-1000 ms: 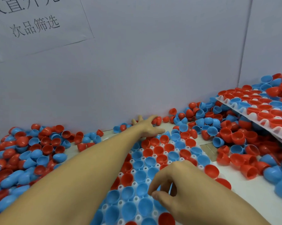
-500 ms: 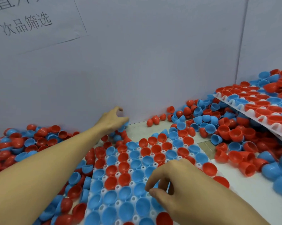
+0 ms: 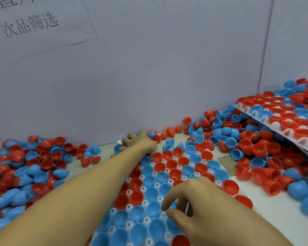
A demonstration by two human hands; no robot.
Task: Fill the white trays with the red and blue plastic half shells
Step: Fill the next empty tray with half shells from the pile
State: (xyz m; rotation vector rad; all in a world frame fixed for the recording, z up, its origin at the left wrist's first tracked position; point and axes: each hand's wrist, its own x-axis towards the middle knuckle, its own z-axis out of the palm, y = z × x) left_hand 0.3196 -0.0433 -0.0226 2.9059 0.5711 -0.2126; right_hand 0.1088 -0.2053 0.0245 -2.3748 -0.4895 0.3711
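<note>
A white tray [image 3: 144, 202] lies in front of me, its cups mostly filled with red and blue half shells. My left hand [image 3: 139, 142] reaches to the tray's far left corner by the wall, fingers spread over loose shells [image 3: 156, 138]. My right hand [image 3: 194, 197] hovers over the tray's near part with curled fingers. Thumb and fingers pinch together on a blue half shell [image 3: 172, 205], of which only a sliver shows.
Loose red and blue shells lie in a pile on the left [image 3: 25, 166] and a larger one on the right [image 3: 256, 148]. A second filled white tray [image 3: 241, 106] rests tilted on the right pile. A wall stands close behind, with a paper sign [image 3: 30, 23].
My left hand swung left along the wall, then came back right to the tray's far corner with fingers spread. My right hand kept its place and pose.
</note>
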